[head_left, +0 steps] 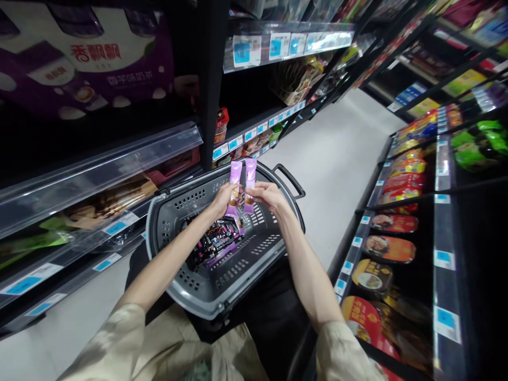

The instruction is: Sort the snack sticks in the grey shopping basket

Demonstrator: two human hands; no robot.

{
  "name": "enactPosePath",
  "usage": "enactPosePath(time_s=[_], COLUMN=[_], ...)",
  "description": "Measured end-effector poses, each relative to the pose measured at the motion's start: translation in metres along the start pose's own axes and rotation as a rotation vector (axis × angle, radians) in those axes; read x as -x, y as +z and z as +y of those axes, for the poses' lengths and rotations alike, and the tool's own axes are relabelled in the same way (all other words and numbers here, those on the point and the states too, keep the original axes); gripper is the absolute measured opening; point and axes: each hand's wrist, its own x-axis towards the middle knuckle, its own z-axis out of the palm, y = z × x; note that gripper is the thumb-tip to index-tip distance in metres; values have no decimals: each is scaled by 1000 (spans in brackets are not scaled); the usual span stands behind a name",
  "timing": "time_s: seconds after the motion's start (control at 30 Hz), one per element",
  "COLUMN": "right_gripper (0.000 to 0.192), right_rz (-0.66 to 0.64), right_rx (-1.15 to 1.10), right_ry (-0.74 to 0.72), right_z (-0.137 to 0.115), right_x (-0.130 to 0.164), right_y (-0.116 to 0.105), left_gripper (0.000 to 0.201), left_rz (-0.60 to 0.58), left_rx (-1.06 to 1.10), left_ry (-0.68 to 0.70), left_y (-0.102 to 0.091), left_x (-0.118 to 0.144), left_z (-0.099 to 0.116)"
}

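Above a grey shopping basket (pixel 273 248), my left hand (pixel 224 201) is closed on a slim purple sachet (pixel 235 173), held upright. Beside it, my right hand (pixel 270 194) pinches a second purple sachet (pixel 250 172) of the same kind, with brown at its lower end. The two sachets are close together with a narrow gap between them. In the basket, below my left hand, lies a pile of dark and purple packets (pixel 216 241); my left forearm hides part of it.
Shelves with price tags (pixel 246 50) rise close on the left, holding a large purple multipack (pixel 91 58). To the right, another shelf carries red and orange food packs (pixel 391 248). A pale floor aisle (pixel 329 143) runs ahead. The basket's handle (pixel 293 182) sticks out at its far right.
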Motion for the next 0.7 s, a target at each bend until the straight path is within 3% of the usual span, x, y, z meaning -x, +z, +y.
enactPosePath(time_s=[0.27,0.7], right_gripper=[29,32], right_rz=[-2,14], right_rx=[25,44], right_ry=[6,-50], right_z=[1,3], right_x=[2,3], right_y=[-1,-3], left_gripper=[43,27], left_rz=[-8,-17], left_rx=[101,-19], left_ry=[-35,38], left_y=[-4,-6], left_x=[-2,-9], left_z=[2,-11])
